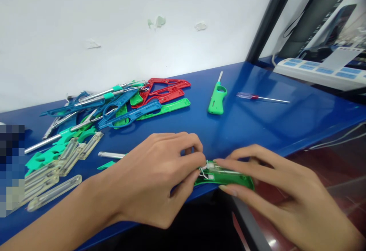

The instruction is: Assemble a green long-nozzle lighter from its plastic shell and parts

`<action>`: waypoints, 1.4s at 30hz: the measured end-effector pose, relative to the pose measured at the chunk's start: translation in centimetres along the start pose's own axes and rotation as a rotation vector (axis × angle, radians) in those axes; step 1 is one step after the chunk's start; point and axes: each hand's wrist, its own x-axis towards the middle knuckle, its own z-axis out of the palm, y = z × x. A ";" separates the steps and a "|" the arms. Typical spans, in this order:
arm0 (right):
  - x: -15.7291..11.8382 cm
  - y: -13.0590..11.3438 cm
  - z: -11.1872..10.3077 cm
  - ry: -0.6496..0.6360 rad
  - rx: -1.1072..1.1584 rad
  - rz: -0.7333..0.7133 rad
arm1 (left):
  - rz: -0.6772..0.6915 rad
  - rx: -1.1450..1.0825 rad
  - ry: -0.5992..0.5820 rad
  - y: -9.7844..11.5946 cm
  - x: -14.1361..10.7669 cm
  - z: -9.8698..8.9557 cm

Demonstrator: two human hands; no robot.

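Observation:
At the table's front edge lies a green lighter shell [228, 179], its inner side facing up, with a clear fuel tank and thin white wire showing in it. My left hand [168, 171] pinches at the wire end of the shell; what sits between its fingertips is too small to make out. Fingers and thumb of my right hand [265, 182] grip the other end of the shell from both sides. Partly behind my left wrist are a metal tube [111, 155] and a small green piece [105, 165].
Blue [145, 110], red [171, 91] and green shell halves pile up at the back left with metal tubes. Several clear fuel tanks [57, 192] lie at the left. A whole green lighter [217, 100] and a screwdriver [261, 98] rest farther back. A dark frame post stands at right.

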 end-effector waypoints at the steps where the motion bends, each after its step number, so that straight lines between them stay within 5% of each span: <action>1: 0.0 0.0 0.0 -0.002 0.002 0.003 | 0.003 -0.001 -0.003 0.0 0.0 0.0; 42: 0.1 0.0 0.1 0.001 0.066 0.018 | -0.026 -0.046 -0.040 0.2 0.1 -0.4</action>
